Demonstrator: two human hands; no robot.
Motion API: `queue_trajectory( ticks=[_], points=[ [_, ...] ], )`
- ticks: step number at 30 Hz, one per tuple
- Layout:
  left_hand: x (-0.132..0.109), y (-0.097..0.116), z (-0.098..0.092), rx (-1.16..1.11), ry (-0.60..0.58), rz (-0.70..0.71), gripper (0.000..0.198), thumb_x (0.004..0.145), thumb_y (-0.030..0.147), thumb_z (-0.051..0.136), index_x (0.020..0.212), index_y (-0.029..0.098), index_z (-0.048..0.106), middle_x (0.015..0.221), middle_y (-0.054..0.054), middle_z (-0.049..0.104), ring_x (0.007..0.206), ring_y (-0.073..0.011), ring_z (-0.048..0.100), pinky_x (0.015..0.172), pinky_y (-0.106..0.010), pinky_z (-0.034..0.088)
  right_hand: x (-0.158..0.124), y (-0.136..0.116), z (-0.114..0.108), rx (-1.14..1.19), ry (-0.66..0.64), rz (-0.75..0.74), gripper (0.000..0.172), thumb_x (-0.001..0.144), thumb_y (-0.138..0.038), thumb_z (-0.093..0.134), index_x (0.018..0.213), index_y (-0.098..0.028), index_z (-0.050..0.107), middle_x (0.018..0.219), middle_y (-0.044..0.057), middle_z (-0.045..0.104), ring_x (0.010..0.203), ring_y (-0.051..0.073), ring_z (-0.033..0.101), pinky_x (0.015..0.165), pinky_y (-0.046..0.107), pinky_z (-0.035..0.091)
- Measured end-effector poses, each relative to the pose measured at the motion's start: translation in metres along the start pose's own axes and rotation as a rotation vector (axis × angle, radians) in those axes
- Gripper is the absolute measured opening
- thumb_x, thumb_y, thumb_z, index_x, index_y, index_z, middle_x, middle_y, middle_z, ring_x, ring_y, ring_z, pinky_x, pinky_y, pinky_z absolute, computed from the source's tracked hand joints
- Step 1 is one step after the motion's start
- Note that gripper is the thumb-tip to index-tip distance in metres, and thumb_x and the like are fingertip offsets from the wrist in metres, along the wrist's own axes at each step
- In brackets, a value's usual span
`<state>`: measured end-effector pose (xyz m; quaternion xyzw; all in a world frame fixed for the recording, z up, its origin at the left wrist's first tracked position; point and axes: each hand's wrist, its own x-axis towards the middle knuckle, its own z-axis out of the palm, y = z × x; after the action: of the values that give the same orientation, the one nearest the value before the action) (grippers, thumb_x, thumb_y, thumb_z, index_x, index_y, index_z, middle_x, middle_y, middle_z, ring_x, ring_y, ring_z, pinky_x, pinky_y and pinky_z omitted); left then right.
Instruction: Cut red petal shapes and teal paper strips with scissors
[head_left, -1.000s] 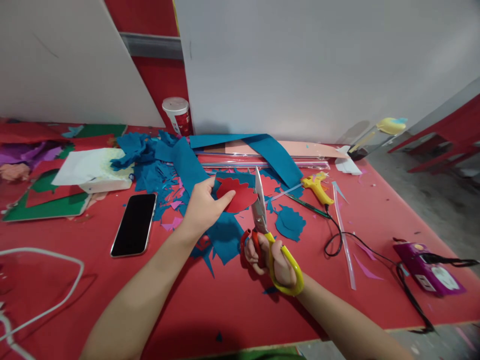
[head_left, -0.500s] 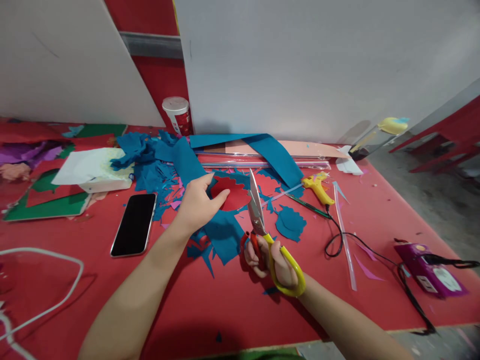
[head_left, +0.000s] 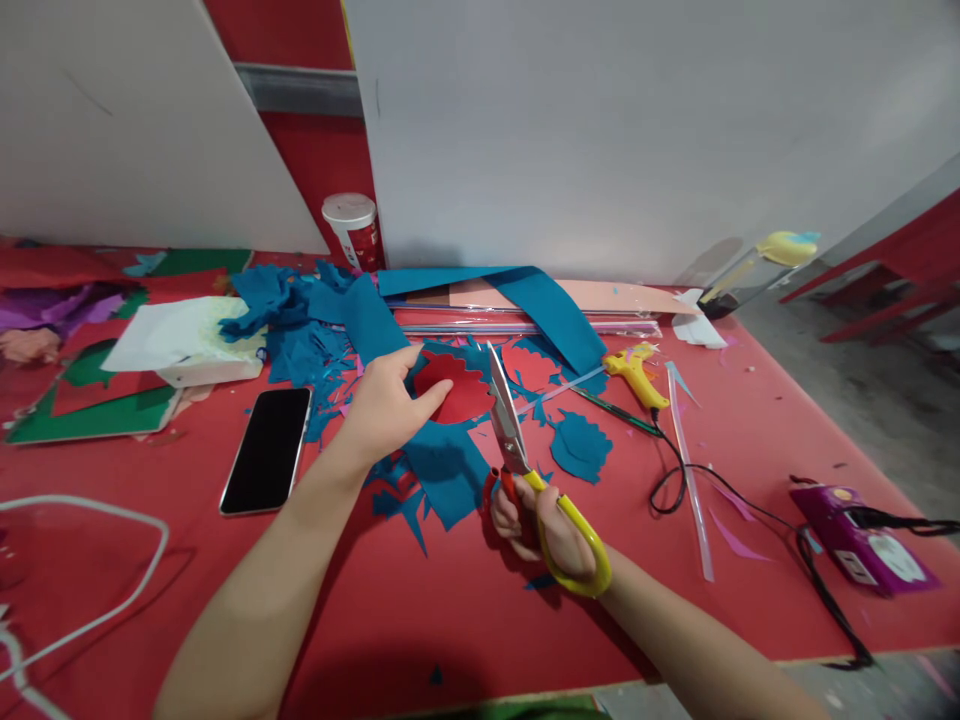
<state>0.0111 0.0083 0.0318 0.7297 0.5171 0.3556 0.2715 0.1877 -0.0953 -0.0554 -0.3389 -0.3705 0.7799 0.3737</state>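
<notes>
In the head view, your red tabletop (head_left: 390, 630) is crowded. A phone (head_left: 267, 450) lies left of centre, with a heap of crumpled teal paper (head_left: 289, 315) above it and a lidded cup (head_left: 352, 232) at upper centre. A folded teal strip (head_left: 551, 312) stretches behind your work; right of centre sit a yellow glue gun (head_left: 636, 378) and its black cord, with a purple box (head_left: 862, 540) at lower right. Teal scraps lie under and around your hands. Your left grip (head_left: 386, 405) pinches the red paper (head_left: 466, 398) mid-frame, thumb on top; it is flat, with a scalloped upper edge. Your right grip (head_left: 555, 530) is closed round the red-and-yellow handles of the scissors (head_left: 508, 425), blades up beside the paper's right edge.
</notes>
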Motion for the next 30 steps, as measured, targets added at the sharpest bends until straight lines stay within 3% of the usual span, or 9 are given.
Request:
queue_trajectory(
  ticks=[6, 10, 16, 19, 22, 26, 30],
  points=[
    [0.0, -0.001, -0.001, -0.031, -0.016, -0.006, 0.021, 0.069, 0.028, 0.056, 0.084, 0.014, 0.061, 0.085, -0.005, 0.066, 0.077, -0.0206, 0.06, 0.069, -0.032, 0.048, 0.001, 0.003, -0.004, 0.005, 0.027, -0.005, 0.054, 0.068, -0.073, 0.033, 0.058, -0.02, 0.031, 0.052, -0.007, 0.024, 0.042, 0.005, 0.017, 0.027, 0.013, 0.016],
    [-0.001, -0.002, -0.002, -0.047, -0.076, -0.077, 0.027, 0.067, 0.029, 0.058, 0.089, 0.013, 0.061, 0.088, -0.008, 0.066, 0.083, -0.0246, 0.06, 0.073, -0.037, 0.048, 0.005, -0.003, -0.001, 0.028, 0.134, -0.056, 0.051, 0.069, -0.068, 0.04, 0.058, -0.019, 0.036, 0.052, -0.006, 0.028, 0.041, 0.005, 0.023, 0.027, 0.013, 0.018],
    [-0.003, -0.006, 0.005, 0.031, -0.354, 0.03, 0.044, 0.067, 0.028, 0.058, 0.109, 0.014, 0.055, 0.113, -0.011, 0.058, 0.102, -0.0272, 0.054, 0.088, -0.039, 0.04, 0.009, -0.013, 0.001, -0.005, 0.279, -0.072, 0.032, 0.072, -0.048, 0.055, 0.064, -0.018, 0.05, 0.048, -0.006, 0.04, 0.036, 0.005, 0.033, 0.028, 0.015, 0.024],
    [-0.007, -0.005, 0.015, 0.085, -0.53, 0.069, 0.045, 0.067, 0.024, 0.056, 0.112, 0.017, 0.054, 0.113, -0.01, 0.058, 0.103, -0.0267, 0.053, 0.088, -0.037, 0.04, 0.007, -0.011, -0.002, -0.033, 0.285, -0.085, 0.025, 0.073, -0.042, 0.055, 0.067, -0.018, 0.053, 0.047, -0.005, 0.047, 0.032, 0.005, 0.036, 0.029, 0.017, 0.025],
    [-0.012, -0.003, 0.025, 0.093, -0.629, 0.118, 0.043, 0.066, 0.019, 0.055, 0.108, 0.02, 0.056, 0.108, -0.007, 0.061, 0.101, -0.0264, 0.054, 0.084, -0.035, 0.042, 0.006, -0.009, -0.002, -0.121, 0.328, -0.087, 0.022, 0.07, -0.034, 0.06, 0.06, -0.018, 0.051, 0.044, -0.004, 0.05, 0.031, 0.007, 0.042, 0.031, 0.02, 0.031],
    [-0.016, -0.002, 0.035, 0.025, -0.668, 0.138, 0.041, 0.062, 0.014, 0.055, 0.103, 0.021, 0.059, 0.096, -0.006, 0.065, 0.096, -0.026, 0.057, 0.081, -0.034, 0.043, 0.008, -0.01, 0.002, -0.191, 0.422, -0.099, 0.027, 0.064, -0.033, 0.066, 0.059, -0.018, 0.044, 0.038, -0.008, 0.045, 0.027, 0.007, 0.04, 0.03, 0.021, 0.032],
    [-0.014, -0.003, 0.039, 0.007, -0.616, 0.107, 0.037, 0.062, 0.018, 0.058, 0.098, 0.02, 0.061, 0.1, -0.008, 0.064, 0.097, -0.0261, 0.057, 0.083, -0.034, 0.043, 0.01, -0.008, 0.003, -0.144, 0.501, -0.135, 0.031, 0.063, -0.033, 0.067, 0.062, -0.02, 0.039, 0.037, -0.011, 0.042, 0.027, 0.006, 0.038, 0.029, 0.019, 0.032]
  ],
)
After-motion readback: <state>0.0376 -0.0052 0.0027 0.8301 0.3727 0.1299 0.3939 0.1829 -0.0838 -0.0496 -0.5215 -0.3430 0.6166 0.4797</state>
